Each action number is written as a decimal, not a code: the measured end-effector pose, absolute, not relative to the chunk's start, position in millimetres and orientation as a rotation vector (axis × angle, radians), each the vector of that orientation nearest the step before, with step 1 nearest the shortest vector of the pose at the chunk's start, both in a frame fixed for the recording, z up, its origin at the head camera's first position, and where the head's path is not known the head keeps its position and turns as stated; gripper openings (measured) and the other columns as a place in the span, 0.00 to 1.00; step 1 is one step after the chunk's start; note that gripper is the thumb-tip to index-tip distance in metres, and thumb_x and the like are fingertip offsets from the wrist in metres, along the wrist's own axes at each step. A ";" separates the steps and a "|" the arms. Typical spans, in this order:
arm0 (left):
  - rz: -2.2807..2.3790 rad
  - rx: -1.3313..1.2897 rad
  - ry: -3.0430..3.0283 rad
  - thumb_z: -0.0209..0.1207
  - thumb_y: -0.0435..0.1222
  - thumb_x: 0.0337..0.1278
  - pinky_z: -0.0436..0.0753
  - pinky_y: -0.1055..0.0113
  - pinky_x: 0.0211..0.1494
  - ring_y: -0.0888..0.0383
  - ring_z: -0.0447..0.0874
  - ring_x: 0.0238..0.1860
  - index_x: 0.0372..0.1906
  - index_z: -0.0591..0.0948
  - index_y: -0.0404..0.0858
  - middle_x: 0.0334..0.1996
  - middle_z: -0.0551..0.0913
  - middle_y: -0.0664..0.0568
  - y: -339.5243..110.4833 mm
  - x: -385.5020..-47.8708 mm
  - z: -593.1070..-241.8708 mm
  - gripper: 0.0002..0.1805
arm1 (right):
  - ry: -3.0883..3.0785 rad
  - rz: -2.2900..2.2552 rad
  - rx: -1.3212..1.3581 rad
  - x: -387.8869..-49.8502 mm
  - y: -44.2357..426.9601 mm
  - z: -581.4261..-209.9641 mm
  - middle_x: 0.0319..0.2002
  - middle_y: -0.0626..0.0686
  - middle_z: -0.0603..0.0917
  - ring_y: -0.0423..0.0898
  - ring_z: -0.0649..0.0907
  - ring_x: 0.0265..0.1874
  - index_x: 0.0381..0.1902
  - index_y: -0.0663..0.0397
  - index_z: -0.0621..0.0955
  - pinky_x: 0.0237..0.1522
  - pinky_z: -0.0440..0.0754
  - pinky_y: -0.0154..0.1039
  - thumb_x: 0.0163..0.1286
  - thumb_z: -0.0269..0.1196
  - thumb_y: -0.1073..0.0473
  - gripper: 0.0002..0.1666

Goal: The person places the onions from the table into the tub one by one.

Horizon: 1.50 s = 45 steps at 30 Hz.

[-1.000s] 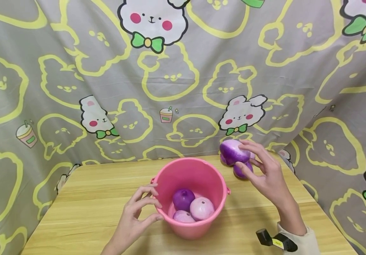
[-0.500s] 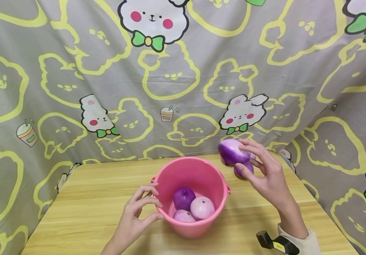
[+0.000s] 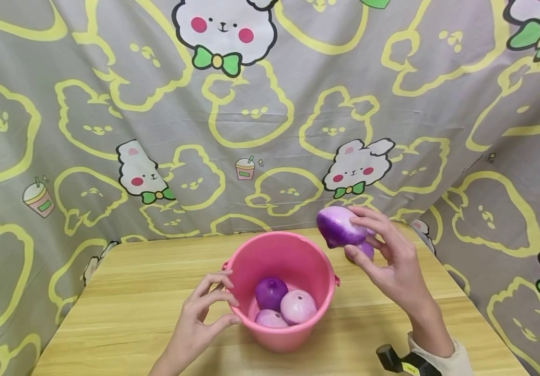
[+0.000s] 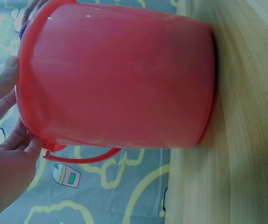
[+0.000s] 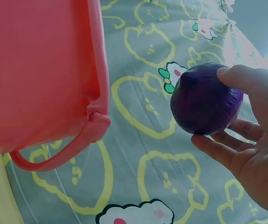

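My right hand (image 3: 394, 263) pinches a glossy purple onion (image 3: 338, 227), pale on top, between thumb and fingers. It is up off the table, right of the bucket's far rim; in the right wrist view, the same onion (image 5: 204, 99) shows its dark pointed end. A pink bucket (image 3: 284, 342) stands upright. With thumb and bent fingers, my left hand (image 3: 201, 318) holds its left rim, also seen in the left wrist view. Inside lie a dark purple onion (image 3: 271, 293), a pale onion (image 3: 299, 307) and another pale onion (image 3: 270, 319), partly hidden by the rim.
More purple onions (image 3: 363, 251) sit at the table's back right, partly hidden behind the held one and my hand. The wooden table (image 3: 138, 282) ends at a patterned grey curtain (image 3: 190, 125). The bucket's handle (image 5: 54, 156) hangs down.
My right hand has moved the held onion slightly left, away from the others behind it, and its pointed end now tips downward. My left hand and the bucket have not moved.
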<state>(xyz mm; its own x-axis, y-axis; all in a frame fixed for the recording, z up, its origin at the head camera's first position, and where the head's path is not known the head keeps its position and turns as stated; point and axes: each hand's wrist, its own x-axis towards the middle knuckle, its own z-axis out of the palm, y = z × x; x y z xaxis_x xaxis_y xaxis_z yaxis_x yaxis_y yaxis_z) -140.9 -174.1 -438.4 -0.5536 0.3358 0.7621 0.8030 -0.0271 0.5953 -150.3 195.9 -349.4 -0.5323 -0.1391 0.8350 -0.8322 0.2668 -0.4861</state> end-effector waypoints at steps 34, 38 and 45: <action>-1.618 -1.188 -1.865 0.74 0.18 0.40 0.71 0.60 0.77 0.44 0.70 0.69 0.43 0.85 0.37 0.50 0.75 0.41 -175.1 -140.3 -439.4 0.22 | -1.835 1.167 0.990 -134.7 167.5 -335.3 0.61 0.70 0.78 0.54 0.79 0.62 0.57 0.67 0.80 0.54 0.87 0.33 0.73 0.67 0.53 0.25; -1.621 -1.187 -1.865 0.74 0.18 0.40 0.71 0.60 0.77 0.45 0.70 0.69 0.43 0.85 0.38 0.50 0.75 0.41 -174.9 -140.2 -439.0 0.22 | -1.827 1.166 0.992 -134.8 165.1 -336.9 0.61 0.70 0.79 0.55 0.78 0.62 0.56 0.66 0.80 0.54 0.86 0.31 0.73 0.67 0.52 0.24; -1.620 -1.192 -1.860 0.74 0.18 0.41 0.72 0.60 0.77 0.44 0.70 0.69 0.42 0.85 0.36 0.50 0.75 0.41 -174.7 -140.4 -438.4 0.21 | -1.844 1.174 0.992 -135.7 162.9 -342.9 0.62 0.69 0.79 0.52 0.80 0.62 0.57 0.65 0.81 0.58 0.84 0.33 0.72 0.68 0.52 0.24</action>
